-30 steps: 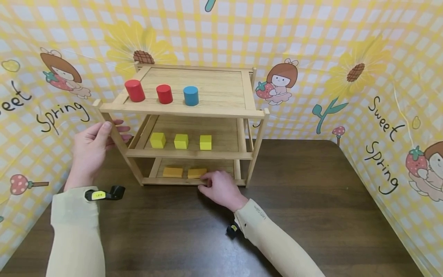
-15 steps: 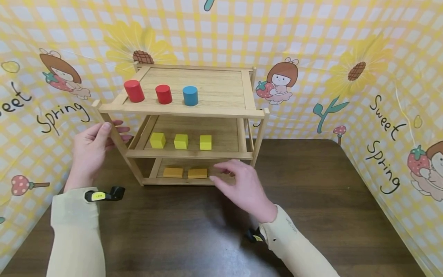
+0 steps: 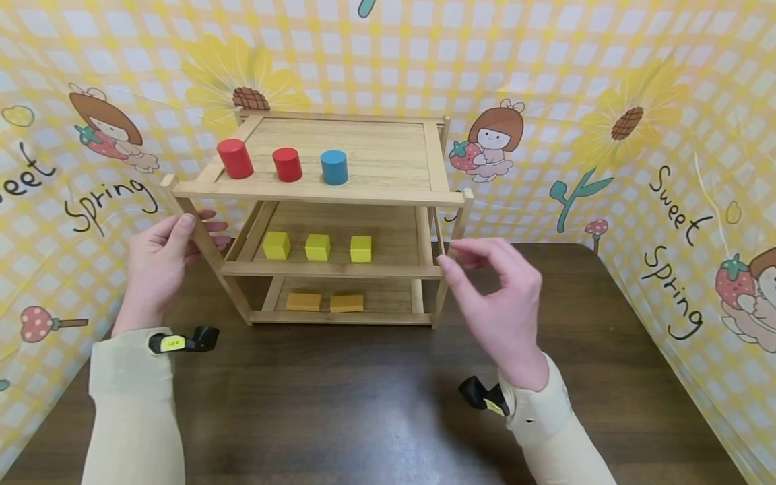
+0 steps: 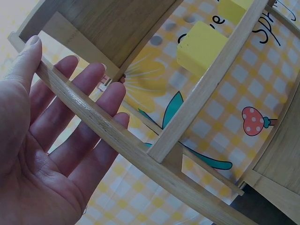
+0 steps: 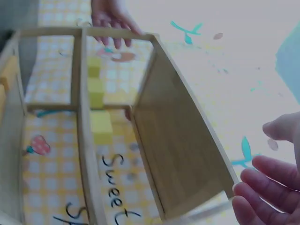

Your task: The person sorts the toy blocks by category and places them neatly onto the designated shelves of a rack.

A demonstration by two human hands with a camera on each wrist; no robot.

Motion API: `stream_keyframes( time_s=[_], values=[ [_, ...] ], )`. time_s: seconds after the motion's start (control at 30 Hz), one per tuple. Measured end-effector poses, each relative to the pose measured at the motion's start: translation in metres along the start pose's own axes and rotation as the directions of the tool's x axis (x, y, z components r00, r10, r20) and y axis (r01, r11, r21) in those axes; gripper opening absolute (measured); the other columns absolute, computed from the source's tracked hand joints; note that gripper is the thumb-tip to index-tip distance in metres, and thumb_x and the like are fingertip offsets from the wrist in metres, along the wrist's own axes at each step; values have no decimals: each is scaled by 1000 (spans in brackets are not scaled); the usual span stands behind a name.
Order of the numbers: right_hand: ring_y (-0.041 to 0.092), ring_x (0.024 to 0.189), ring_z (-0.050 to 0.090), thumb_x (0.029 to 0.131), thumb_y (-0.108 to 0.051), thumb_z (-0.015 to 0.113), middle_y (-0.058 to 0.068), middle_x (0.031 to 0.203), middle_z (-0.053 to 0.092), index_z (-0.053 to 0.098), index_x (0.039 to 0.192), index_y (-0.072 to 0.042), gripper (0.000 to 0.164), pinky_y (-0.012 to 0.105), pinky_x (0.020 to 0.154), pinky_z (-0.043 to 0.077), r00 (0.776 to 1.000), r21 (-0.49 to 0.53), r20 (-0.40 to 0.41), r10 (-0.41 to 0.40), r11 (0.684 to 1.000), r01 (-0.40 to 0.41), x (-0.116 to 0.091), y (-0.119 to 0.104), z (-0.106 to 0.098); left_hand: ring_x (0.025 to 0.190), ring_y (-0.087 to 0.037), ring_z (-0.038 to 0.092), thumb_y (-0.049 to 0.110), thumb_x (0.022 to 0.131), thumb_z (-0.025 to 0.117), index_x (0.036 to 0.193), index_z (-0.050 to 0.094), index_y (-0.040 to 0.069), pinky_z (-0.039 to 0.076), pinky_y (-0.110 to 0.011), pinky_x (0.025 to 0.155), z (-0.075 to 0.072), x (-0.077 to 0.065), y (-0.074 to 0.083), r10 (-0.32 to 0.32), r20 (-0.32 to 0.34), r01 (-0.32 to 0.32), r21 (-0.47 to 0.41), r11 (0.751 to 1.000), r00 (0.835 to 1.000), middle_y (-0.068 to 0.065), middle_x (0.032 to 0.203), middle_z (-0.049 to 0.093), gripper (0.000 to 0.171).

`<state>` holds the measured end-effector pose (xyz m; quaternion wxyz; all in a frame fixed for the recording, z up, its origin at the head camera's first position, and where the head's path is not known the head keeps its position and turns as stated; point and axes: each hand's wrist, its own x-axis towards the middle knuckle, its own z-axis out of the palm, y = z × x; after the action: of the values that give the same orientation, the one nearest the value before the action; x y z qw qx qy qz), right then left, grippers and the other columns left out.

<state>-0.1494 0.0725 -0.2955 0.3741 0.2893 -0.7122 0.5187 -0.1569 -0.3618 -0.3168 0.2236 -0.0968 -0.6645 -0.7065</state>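
Note:
A three-tier wooden shelf rack [image 3: 339,271] stands on the table. On the top tier are a large red cylinder [image 3: 235,160], a smaller red cylinder [image 3: 287,165] and a blue cylinder [image 3: 335,168]. Yellow cubes [image 3: 318,248] form a row on the middle tier. Two flat orange blocks [image 3: 304,302] lie on the bottom one. My left hand [image 3: 157,266] holds the rack's front left post [image 4: 108,126], thumb in front and fingers passing behind. Beside the front right post, my right hand [image 3: 509,300] has thumb and fingers spread apart with nothing between them.
Dark brown table surface [image 3: 315,397] extends in front of the rack and to its right. A checkered cloth [image 3: 388,67] with printed flowers and figures hangs behind and along both sides.
My right hand has left the right-hand orange block on the bottom tier and moved right and up to the front right post. The left hand stays on its post.

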Motion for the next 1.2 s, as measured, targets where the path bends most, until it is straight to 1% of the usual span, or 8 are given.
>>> stream_keyframes(
  time_s=[0.17, 0.3, 0.5, 0.67, 0.73, 0.87, 1.0, 1.2],
  values=[
    [21, 80, 64, 86, 0, 78, 12, 90, 70, 72, 97, 7, 15, 35, 76, 53, 995, 1, -84, 51, 999, -52, 13, -12, -7, 87, -20, 75, 21, 105, 56, 126, 61, -17, 58, -25, 79, 0, 0, 0, 8, 1, -8, -3, 1000, 1000, -11, 101, 76, 44],
    [23, 87, 64, 85, 7, 76, 19, 95, 68, 68, 103, 12, 20, 37, 81, 55, 989, -8, -85, 119, 993, -120, 18, -17, -9, 87, -20, 75, 22, 105, 56, 125, 63, -15, 57, -25, 80, 0, 0, 0, 1, -3, -1, -3, 1000, 1000, -10, 103, 76, 43],
    [33, 102, 66, 89, 6, 74, 22, 112, 68, 65, 115, 12, 29, 45, 92, 53, 978, -9, 19, 210, 978, -210, 17, -2, -6, 87, -19, 75, 23, 105, 57, 122, 68, -9, 57, -24, 80, -1, 0, -1, -3, -3, 3, 0, 1000, 1000, -10, 104, 76, 38],
    [29, 107, 66, 94, -7, 75, 15, 119, 69, 64, 128, 2, 37, 44, 97, 51, 953, -29, 153, 261, 965, -260, 6, 37, 3, 87, -19, 75, 23, 104, 57, 125, 64, -13, 57, -24, 80, -1, 0, -1, -1, -5, 1, 4, 1000, 1000, -10, 103, 76, 42],
    [27, 109, 66, 98, -12, 71, 13, 121, 68, 62, 133, -4, 37, 41, 96, 51, 942, 8, 196, 273, 960, -280, 1, 51, 7, 87, -19, 75, 23, 104, 57, 126, 62, -15, 57, -24, 80, 0, 0, -1, -2, -7, 2, 6, 1000, 1000, -10, 103, 76, 44],
    [29, 111, 65, 107, -16, 55, 13, 122, 68, 57, 138, -7, 33, 38, 96, 50, 922, 128, 253, 293, 934, -332, -2, 61, 13, 87, -19, 75, 23, 105, 57, 126, 61, -16, 57, -24, 80, 0, 0, -1, 3, -7, -3, 8, 1000, 1000, -9, 103, 76, 45],
    [35, 105, 66, 111, -21, 44, 15, 117, 69, 56, 138, -2, 35, 41, 93, 50, 911, 213, 275, 309, 904, -371, -3, 65, 17, 87, -19, 75, 23, 104, 57, 126, 62, -16, 57, -24, 80, 1, 0, -1, 4, -6, -4, 4, 1000, 1000, -10, 103, 76, 44],
    [45, 98, 67, 112, -20, 40, 24, 112, 69, 55, 134, 6, 38, 50, 90, 53, 909, 320, 276, 312, 862, -394, -3, 71, 22, 87, -19, 75, 23, 104, 57, 126, 63, -14, 57, -24, 80, 0, -1, -1, -6, -12, 6, 8, 1000, 1000, -9, 103, 76, 43]
  ],
)
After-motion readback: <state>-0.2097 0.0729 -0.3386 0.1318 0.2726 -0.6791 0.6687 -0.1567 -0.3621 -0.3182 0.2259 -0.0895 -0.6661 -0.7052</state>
